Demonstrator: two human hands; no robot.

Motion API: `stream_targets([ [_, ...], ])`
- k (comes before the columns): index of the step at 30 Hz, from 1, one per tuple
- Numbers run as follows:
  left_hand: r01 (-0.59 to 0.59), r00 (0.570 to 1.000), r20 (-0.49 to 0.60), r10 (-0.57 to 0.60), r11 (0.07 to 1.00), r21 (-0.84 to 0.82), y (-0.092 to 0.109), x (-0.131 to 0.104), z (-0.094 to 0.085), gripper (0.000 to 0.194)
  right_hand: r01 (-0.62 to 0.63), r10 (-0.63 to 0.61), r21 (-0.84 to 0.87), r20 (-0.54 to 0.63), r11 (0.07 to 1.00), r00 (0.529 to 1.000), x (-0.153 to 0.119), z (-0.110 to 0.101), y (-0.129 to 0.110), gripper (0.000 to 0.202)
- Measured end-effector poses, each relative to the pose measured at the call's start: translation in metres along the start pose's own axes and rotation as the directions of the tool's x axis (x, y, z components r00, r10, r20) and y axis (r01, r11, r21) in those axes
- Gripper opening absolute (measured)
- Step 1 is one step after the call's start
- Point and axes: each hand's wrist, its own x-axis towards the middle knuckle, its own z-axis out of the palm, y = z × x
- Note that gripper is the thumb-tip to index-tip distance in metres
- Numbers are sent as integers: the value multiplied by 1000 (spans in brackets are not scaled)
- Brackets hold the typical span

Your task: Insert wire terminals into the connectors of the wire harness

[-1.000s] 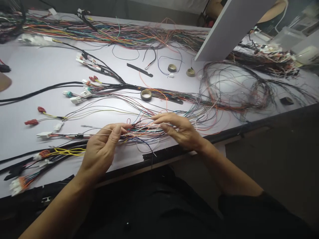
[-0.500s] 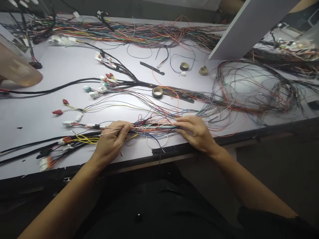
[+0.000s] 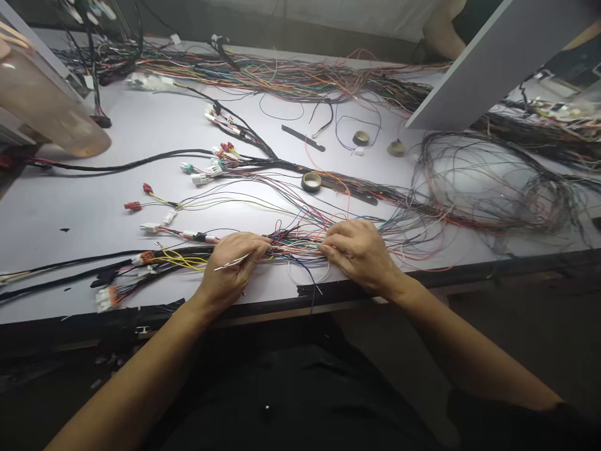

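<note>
My left hand (image 3: 235, 266) is closed on thin wires, with pale wire ends tipped by metal terminals poking out past its thumb. To its right, my right hand (image 3: 360, 255) has thumb and fingers pinched on the same bundle of coloured wires (image 3: 295, 246). Between the hands the bundle runs along the table's front edge, with a blue wire and a white loop hanging out of it. Left of my left hand lie yellow wires (image 3: 181, 258), an orange-and-white connector (image 3: 143, 258) and a larger white-and-orange connector (image 3: 107, 299). Exactly which wires each hand grips is partly hidden by the fingers.
Behind my hands lies a taped harness branch (image 3: 282, 164) with several connectors. A black tape roll (image 3: 310, 182), another roll (image 3: 361, 138) and a flat dark strip (image 3: 303, 138) rest nearby. A slanted white panel (image 3: 462, 62) stands right; a wire coil (image 3: 493, 175) lies beneath it.
The view has shifted, so the table appears farther right. My right hand has slid left along the bundle, closer to my left hand. The wire ends at my left hand now point lower.
</note>
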Motion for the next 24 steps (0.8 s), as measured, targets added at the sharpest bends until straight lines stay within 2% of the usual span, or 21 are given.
stream_targets([
  [3, -12, 1000, 1, 12, 1000, 13, -2, -1, 0, 15, -66, 66, -11, 25, 998, 998, 20, 0, -1, 20],
  [7, -36, 999, 7, 36, 999, 13, -4, -3, -1, 14, -126, 134, -63, 140, 990, 981, 48, 9, -4, 16],
  [11, -52, 999, -11, 52, 999, 14, -5, -3, -1, 13, -214, 232, -90, 322, 973, 918, 65, 9, -6, 16],
  [16, -54, 998, -11, 54, 999, -1, -5, -2, 0, 13, -310, 232, 112, 444, 944, 866, 72, 5, -3, 11],
  [18, -55, 998, -15, 55, 999, -2, -5, -2, 0, 13, -359, 241, 219, 431, 907, 870, 71, 7, 0, 9],
  [21, -50, 999, -13, 50, 999, 4, -5, -2, 0, 13, -357, 243, 324, 342, 876, 908, 66, 11, 6, 9],
  [24, -37, 999, -9, 37, 999, 0, -5, -2, -1, 14, -276, 243, 220, 166, 936, 956, 62, 13, 13, 8],
])
